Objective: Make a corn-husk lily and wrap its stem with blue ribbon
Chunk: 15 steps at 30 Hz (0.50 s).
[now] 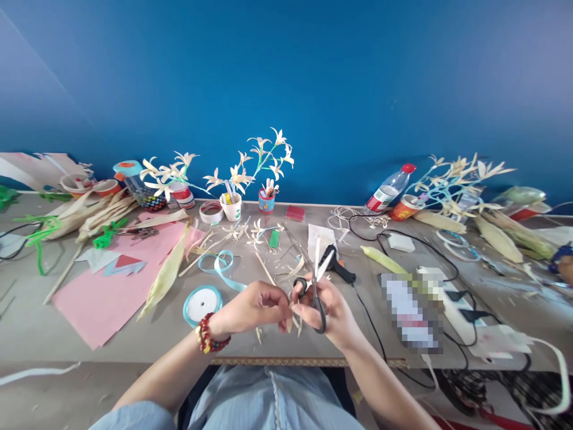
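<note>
My left hand [257, 307], with a beaded bracelet [206, 334] on its wrist, is closed with the fingertips pinched together. Pale strips of corn husk [289, 324] poke out below those fingertips, close to the table. My right hand [333, 307] is closed around a pair of dark-handled scissors [316, 280], their blades parted and pointing up and away. Its thumb and fingertips meet those of my left hand, partly hiding the husk. Left of my hands lies a spool of light blue ribbon [201, 306]. Just beyond the scissors rests a black glue gun [338, 266].
Husk flowers stand in a white cup [231, 208] and a red cup [405, 207] along the blue wall. Pink paper [107, 298] covers the left side. To the right are a phone [409, 310], a power strip [461, 316] with cables, and a plastic bottle [389, 190].
</note>
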Each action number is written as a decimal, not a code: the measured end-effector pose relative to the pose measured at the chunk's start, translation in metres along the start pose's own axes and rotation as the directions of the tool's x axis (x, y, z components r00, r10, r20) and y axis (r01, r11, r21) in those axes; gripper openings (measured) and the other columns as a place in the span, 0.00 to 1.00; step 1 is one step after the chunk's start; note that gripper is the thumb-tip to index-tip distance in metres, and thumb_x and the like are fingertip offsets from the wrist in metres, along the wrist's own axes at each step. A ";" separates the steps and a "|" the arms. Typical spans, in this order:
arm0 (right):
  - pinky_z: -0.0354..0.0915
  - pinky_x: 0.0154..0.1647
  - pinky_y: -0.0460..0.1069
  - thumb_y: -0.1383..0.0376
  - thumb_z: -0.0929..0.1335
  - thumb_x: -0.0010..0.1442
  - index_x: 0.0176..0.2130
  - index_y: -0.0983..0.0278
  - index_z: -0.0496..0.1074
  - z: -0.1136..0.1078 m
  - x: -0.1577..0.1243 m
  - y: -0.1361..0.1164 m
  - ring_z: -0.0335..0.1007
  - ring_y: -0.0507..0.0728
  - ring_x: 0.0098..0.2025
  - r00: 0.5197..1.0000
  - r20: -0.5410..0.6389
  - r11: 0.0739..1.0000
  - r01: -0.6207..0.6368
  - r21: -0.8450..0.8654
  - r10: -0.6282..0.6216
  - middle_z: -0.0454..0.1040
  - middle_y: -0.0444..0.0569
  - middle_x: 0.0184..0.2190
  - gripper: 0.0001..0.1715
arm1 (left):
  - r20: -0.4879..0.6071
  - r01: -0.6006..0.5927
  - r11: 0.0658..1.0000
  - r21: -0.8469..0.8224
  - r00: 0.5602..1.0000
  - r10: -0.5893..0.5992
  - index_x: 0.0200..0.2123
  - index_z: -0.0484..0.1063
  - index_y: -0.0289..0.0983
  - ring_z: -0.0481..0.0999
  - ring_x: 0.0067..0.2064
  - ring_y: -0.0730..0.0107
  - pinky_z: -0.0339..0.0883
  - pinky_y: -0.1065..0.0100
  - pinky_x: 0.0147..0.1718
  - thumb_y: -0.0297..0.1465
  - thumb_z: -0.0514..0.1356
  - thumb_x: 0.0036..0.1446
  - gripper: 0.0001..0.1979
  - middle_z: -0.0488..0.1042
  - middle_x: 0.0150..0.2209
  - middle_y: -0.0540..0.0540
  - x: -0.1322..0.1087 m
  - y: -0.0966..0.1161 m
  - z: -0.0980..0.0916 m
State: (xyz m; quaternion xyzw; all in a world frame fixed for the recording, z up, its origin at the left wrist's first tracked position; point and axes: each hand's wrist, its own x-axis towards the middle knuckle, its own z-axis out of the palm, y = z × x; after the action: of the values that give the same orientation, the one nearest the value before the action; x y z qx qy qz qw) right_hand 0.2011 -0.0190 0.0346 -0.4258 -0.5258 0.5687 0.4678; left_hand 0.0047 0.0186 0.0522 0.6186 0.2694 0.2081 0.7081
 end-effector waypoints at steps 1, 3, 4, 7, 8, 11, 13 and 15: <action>0.66 0.33 0.46 0.63 0.74 0.53 0.37 0.61 0.65 0.001 0.002 -0.001 0.70 0.52 0.31 1.000 0.016 1.000 -0.002 -0.026 0.003 0.74 0.45 0.32 0.16 | 0.007 0.007 1.000 0.017 1.000 -0.007 0.26 0.75 0.34 0.74 0.28 0.70 0.66 0.70 0.32 0.35 0.60 0.57 0.12 0.76 0.26 0.46 0.000 0.001 0.000; 0.65 0.31 0.46 0.66 0.74 0.51 0.36 0.61 0.64 0.001 0.004 0.000 0.68 0.52 0.30 0.999 0.047 0.996 -0.009 -0.089 0.013 0.74 0.44 0.31 0.16 | 0.020 0.005 0.998 0.062 1.000 -0.006 0.26 0.74 0.34 0.74 0.28 0.70 0.66 0.70 0.32 0.34 0.60 0.57 0.11 0.76 0.25 0.47 0.000 0.002 -0.001; 0.64 0.30 0.46 0.67 0.74 0.51 0.36 0.61 0.64 0.000 0.004 0.000 0.67 0.52 0.29 0.998 0.058 0.993 -0.012 -0.117 0.019 0.73 0.44 0.30 0.16 | 0.019 0.000 0.997 0.082 1.000 -0.002 0.25 0.74 0.34 0.73 0.29 0.71 0.66 0.70 0.32 0.33 0.60 0.57 0.11 0.76 0.25 0.47 -0.001 0.003 -0.002; 0.64 0.29 0.46 0.67 0.73 0.51 0.35 0.61 0.63 -0.001 0.003 0.002 0.67 0.52 0.28 0.998 0.059 0.989 -0.013 -0.149 0.022 0.73 0.44 0.30 0.15 | -0.032 -0.032 0.996 0.087 0.999 0.035 0.25 0.74 0.34 0.72 0.30 0.70 0.65 0.70 0.33 0.35 0.59 0.58 0.13 0.75 0.26 0.47 -0.002 0.002 -0.006; 0.64 0.29 0.46 0.67 0.73 0.51 0.35 0.61 0.63 -0.001 0.002 0.003 0.67 0.52 0.29 0.999 0.043 0.990 -0.008 -0.141 0.014 0.73 0.44 0.30 0.15 | -0.073 -0.051 0.995 0.086 0.996 0.057 0.26 0.74 0.34 0.72 0.30 0.70 0.65 0.70 0.34 0.36 0.59 0.59 0.13 0.75 0.27 0.47 -0.003 0.001 -0.006; 0.65 0.29 0.47 0.65 0.72 0.54 0.35 0.60 0.62 0.001 0.000 0.004 0.68 0.53 0.29 0.998 -0.048 0.994 0.041 -0.102 -0.046 0.73 0.44 0.30 0.14 | -0.248 -0.141 0.984 0.111 0.955 0.164 0.30 0.74 0.34 0.74 0.35 0.66 0.65 0.68 0.39 0.40 0.53 0.64 0.18 0.76 0.32 0.45 -0.007 -0.007 -0.002; 0.65 0.30 0.48 0.63 0.72 0.55 0.35 0.60 0.63 0.004 -0.001 0.005 0.68 0.53 0.29 0.986 -0.134 0.990 0.084 -0.113 -0.099 0.73 0.45 0.30 0.14 | -0.343 -0.213 0.969 0.127 0.907 0.244 0.33 0.74 0.34 0.74 0.38 0.64 0.66 0.66 0.41 0.42 0.51 0.65 0.20 0.77 0.35 0.43 -0.009 -0.015 0.006; 0.65 0.30 0.49 0.63 0.73 0.54 0.35 0.60 0.64 0.007 -0.001 0.007 0.69 0.54 0.29 0.968 -0.208 0.983 0.112 -0.143 -0.141 0.73 0.45 0.30 0.14 | -0.368 -0.249 0.953 0.170 0.882 0.296 0.36 0.74 0.34 0.74 0.39 0.62 0.67 0.65 0.41 0.44 0.59 0.60 0.17 0.76 0.38 0.42 -0.008 -0.023 0.016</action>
State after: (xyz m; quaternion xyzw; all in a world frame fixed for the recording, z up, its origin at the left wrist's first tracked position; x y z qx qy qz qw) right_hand 0.1935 -0.0216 0.0287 -0.4804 -0.5336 0.4524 0.5289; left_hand 0.0079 -0.0027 0.0318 0.6373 0.3268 0.4080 0.5662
